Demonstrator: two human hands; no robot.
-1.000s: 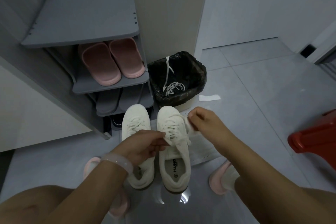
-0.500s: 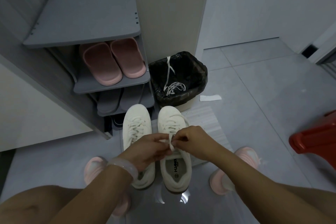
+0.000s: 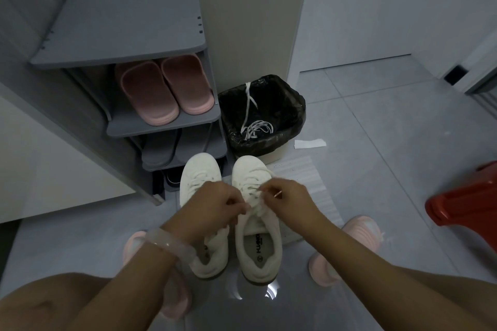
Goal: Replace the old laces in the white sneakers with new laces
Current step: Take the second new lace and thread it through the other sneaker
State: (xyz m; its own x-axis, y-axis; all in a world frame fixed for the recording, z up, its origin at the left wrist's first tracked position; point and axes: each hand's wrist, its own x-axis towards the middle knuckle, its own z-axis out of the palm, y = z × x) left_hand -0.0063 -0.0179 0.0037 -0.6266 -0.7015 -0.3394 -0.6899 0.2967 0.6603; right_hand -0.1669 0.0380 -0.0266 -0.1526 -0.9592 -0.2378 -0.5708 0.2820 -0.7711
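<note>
With old laces binned at twelve o'clock and left sneaker laced, nearly done: left hand and right hand close together, pinching lace over right sneaker, tying.

Item count, by kind:

- White sneakers: two, the left sneaker and the right sneaker, side by side on the floor at centre.
- Hands: two, the left hand and the right hand, both over the right sneaker.
- Pink slippers on the shoe rack: two, at 11 o'clock.
- Rack shelves showing: three, plus the top board.
- Pink shoes worn on the feet: two, at 7 o'clock and 4 o'clock.
- Bracelet: one, on the left wrist.
- Bin with black liner: one, at 12 o'clock.
- White laces in the bin: one tangle; strand count cannot be told.
- Paper scrap: one.
- Red stool: one, at 3 o'clock.
</note>
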